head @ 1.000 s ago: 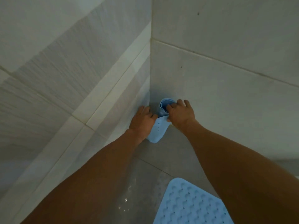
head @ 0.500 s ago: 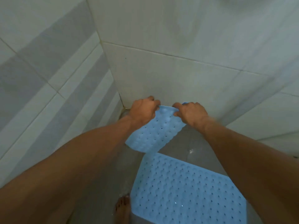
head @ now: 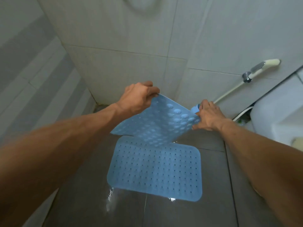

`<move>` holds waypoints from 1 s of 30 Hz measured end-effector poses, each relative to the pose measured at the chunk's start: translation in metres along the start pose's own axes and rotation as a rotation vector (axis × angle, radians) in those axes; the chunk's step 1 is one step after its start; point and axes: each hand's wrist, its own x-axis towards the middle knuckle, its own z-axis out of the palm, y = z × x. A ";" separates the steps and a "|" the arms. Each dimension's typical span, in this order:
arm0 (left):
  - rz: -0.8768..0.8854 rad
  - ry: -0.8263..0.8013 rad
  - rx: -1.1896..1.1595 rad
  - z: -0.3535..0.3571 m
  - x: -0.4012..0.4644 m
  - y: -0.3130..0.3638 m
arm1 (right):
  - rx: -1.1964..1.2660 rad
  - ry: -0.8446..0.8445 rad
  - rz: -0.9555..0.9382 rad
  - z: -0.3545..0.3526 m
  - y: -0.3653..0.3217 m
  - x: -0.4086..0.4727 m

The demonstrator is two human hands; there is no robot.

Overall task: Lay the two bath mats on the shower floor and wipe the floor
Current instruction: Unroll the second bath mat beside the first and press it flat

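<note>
A light blue bath mat [head: 155,171] with small holes lies flat on the dark grey shower floor [head: 180,213]. Above its far edge a second blue bath mat [head: 157,123] hangs in the air, its suction-cup underside facing me. My left hand [head: 137,97] pinches its upper left corner. My right hand [head: 208,115] grips its right end, where the mat still curls into a small roll. The hanging mat's lower edge overlaps the far edge of the flat mat in view.
Pale tiled walls meet in a corner [head: 96,102] at the far left. A hand sprayer [head: 260,68] with a white hose hangs on the right wall. A white toilet [head: 277,115] stands at the right. Water glistens on the floor [head: 109,199] by the flat mat.
The rolled mat was taken from the corner, lifted and unrolled between both hands. My view pulled back and rightward, bringing the whole flat mat, sprayer and toilet into sight.
</note>
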 end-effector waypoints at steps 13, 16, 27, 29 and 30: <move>-0.024 0.205 -0.201 -0.075 -0.112 -0.043 | 0.283 -0.002 0.115 0.117 -0.074 -0.106; -0.049 0.137 -0.102 -0.090 -0.145 -0.070 | 0.620 0.013 0.189 0.142 -0.108 -0.122; -0.249 -0.190 0.074 0.006 -0.277 -0.076 | 0.320 -0.297 0.098 0.209 -0.072 -0.165; -0.282 -0.267 0.033 0.035 -0.307 -0.062 | 0.293 -0.420 0.108 0.231 -0.055 -0.183; -0.304 -0.305 0.009 0.048 -0.322 -0.055 | 0.280 -0.470 0.117 0.242 -0.045 -0.194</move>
